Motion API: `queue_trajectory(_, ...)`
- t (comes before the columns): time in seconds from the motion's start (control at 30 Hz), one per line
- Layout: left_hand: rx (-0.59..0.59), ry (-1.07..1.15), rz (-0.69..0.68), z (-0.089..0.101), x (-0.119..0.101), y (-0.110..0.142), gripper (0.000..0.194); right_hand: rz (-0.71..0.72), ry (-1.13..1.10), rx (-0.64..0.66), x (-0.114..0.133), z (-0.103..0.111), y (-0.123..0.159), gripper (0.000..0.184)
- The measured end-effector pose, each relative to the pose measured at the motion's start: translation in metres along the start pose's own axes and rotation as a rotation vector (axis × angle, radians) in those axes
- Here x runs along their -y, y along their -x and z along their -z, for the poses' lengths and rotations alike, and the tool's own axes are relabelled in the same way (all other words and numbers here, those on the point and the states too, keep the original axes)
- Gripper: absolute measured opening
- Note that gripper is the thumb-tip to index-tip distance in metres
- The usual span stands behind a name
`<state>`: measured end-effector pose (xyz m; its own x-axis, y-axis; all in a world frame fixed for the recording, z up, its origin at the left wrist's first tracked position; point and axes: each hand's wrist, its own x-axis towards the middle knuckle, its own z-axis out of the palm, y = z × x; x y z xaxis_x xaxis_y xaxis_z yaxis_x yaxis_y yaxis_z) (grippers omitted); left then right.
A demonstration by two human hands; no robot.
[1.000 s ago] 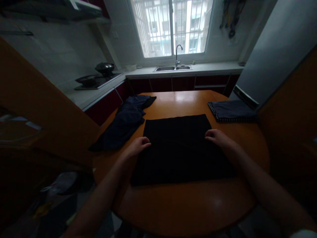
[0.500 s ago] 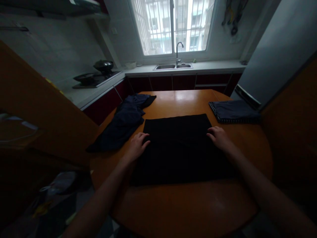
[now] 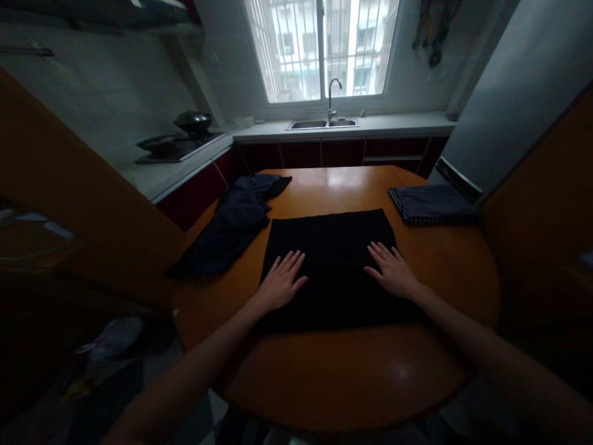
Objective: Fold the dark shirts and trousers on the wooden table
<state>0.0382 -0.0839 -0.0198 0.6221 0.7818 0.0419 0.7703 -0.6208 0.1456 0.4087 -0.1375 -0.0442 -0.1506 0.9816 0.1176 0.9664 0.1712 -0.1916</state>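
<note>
A black folded garment [image 3: 333,284] lies flat as a rough rectangle in front of me; its exact kind does not show. My left hand [image 3: 281,281] rests palm down on its left part, fingers spread. On the right part my right hand [image 3: 391,270] lies flat too, fingers stretched out. Neither hand grips the cloth. Left of it lies a crumpled dark blue garment [image 3: 231,225]. A folded grey-blue cloth with a striped edge [image 3: 433,204] sits at the far right.
Everything lies on an oval wooden table [image 3: 343,377]. Beyond it stand a counter with a double sink [image 3: 323,124] and faucet [image 3: 330,99]. A pan and a wok [image 3: 193,122] are on the stove at left. A fridge [image 3: 514,93] stands at right.
Both hands have moved inward from the garment's side edges onto its top. Their curled fingers have straightened and spread. The other clothes have stayed in place.
</note>
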Motion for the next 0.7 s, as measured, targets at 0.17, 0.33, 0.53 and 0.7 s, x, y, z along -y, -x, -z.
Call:
queue_trajectory(0.17,0.002,-0.064,0.228,0.016,0.028,0.019,0.064,-0.187,0.065,-0.035,-0.016,0.016,0.012,0.068)
queue_trajectory(0.33,-0.061,-0.048,-0.057,0.017,-0.034,0.026,0.064,0.075,0.012,-0.11,0.061,0.017,0.024,0.064)
queue_trajectory(0.53,-0.012,-0.04,-0.092,0.001,-0.049,0.054,0.068,0.154,-0.061,0.003,0.065,0.007,0.052,0.065)
queue_trajectory(0.7,-0.008,0.032,-0.027,-0.003,0.0,0.084,0.067,0.0,-0.121,-0.038,-0.003,0.006,0.072,0.064)
